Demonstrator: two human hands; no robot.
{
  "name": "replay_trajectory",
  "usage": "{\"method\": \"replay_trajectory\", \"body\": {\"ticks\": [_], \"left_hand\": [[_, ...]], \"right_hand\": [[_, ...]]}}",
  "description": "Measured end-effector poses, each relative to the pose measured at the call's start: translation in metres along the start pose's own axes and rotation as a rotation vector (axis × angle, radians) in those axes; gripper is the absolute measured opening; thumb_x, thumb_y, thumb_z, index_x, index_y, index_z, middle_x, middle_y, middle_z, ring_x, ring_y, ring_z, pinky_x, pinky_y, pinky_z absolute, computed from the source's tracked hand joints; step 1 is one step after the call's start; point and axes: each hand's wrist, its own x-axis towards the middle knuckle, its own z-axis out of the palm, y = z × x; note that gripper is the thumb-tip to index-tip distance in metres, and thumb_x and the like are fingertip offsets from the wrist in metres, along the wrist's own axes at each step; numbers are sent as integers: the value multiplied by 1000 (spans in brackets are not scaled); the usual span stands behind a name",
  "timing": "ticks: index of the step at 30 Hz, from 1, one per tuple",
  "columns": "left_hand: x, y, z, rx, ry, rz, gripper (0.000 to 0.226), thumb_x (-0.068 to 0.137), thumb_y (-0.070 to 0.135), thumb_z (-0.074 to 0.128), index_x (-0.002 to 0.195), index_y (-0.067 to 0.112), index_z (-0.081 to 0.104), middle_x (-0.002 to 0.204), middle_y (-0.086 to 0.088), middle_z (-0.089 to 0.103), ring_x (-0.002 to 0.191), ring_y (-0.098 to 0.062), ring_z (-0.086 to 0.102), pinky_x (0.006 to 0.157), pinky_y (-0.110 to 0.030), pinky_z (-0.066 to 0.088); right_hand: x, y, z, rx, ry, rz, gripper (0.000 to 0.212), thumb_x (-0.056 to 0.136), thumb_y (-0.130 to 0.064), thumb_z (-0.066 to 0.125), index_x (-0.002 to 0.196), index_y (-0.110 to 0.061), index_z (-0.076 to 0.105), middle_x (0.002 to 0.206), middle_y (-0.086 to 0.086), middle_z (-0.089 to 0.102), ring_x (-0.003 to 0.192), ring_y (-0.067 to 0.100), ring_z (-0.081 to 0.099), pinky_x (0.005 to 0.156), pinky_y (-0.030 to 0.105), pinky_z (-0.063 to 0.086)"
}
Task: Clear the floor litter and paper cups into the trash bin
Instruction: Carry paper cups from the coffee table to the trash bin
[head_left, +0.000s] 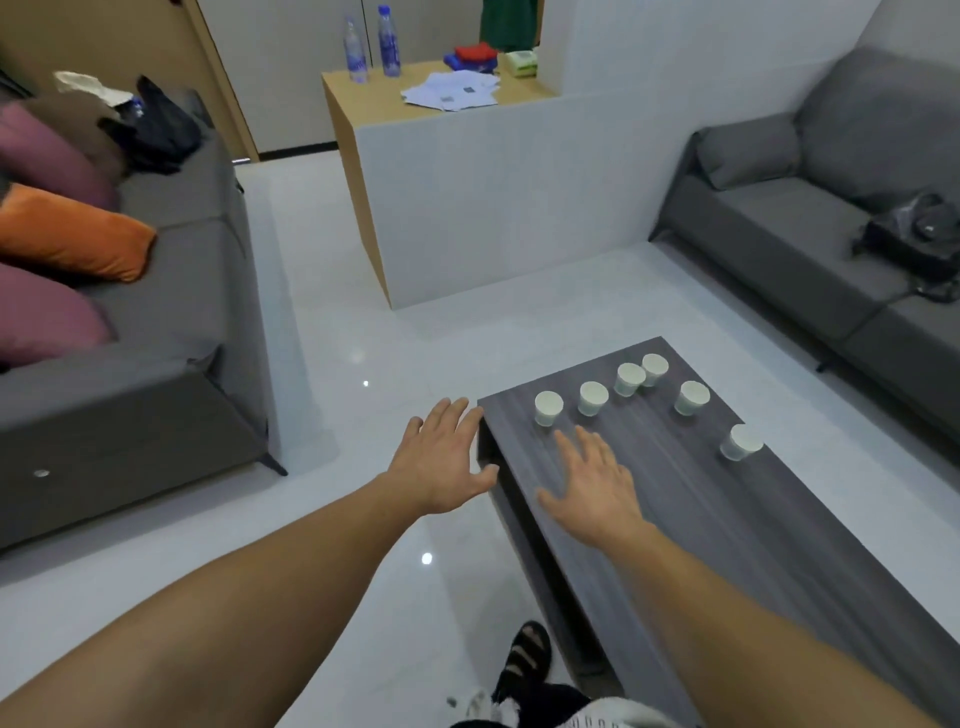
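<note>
Both hands flat and empty, six cups up on the table

The table (779, 525) has all the cups (548, 408) standing at its far end, two of them touching. The left hand (441, 462) is over the floor by the table corner and the right hand (597, 483) is over the top near the closest cup, fingers spread, gripping nothing. Risk imo: paper cups are light, so a quick swipe tips one, and I can't see if they're empty. No bin in view. The white scrap (470, 701) by the foot is cut off; maybe it's litter.

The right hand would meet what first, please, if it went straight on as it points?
Probably the leftmost paper cup on the coffee table, just ahead of the right hand, though depth is unclear.
</note>
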Motion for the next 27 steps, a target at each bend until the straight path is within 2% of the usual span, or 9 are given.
{"method": "replay_trajectory", "body": {"ticks": [6, 11, 19, 27], "left_hand": [[97, -16, -15, -31, -24, -6, 81, 88, 61, 41, 152, 21, 10, 161, -1, 7, 148, -21, 0, 118, -45, 11], [174, -38, -1, -53, -106, 26, 81, 86, 59, 41, 151, 21, 11, 160, -2, 8, 147, -21, 1, 117, -43, 12], [317, -83, 34, -79, -268, 198, 85, 82, 61, 42, 151, 20, 12, 159, -1, 10, 146, -19, 4, 116, -41, 14], [417, -107, 112, -47, -475, 331, 90, 79, 62, 46, 151, 21, 12, 158, 0, 15, 146, -19, 9, 117, -39, 15]], "right_hand": [[101, 17, -35, 16, -19, -2, 79, 86, -48, 54, 151, -29, 13, 161, -1, 6, 148, 23, 5, 115, 46, 24], [169, 28, -31, 18, -98, 65, 81, 86, -48, 56, 151, -28, 12, 160, -1, 4, 146, 23, 8, 112, 47, 31], [279, 30, 2, 72, -233, 251, 84, 87, -48, 58, 153, -29, 9, 161, -3, 0, 147, 24, 6, 112, 48, 33], [370, 53, 86, 126, -302, 384, 83, 88, -41, 58, 153, -29, 7, 162, -1, 0, 147, 27, 5, 112, 45, 32]]}}
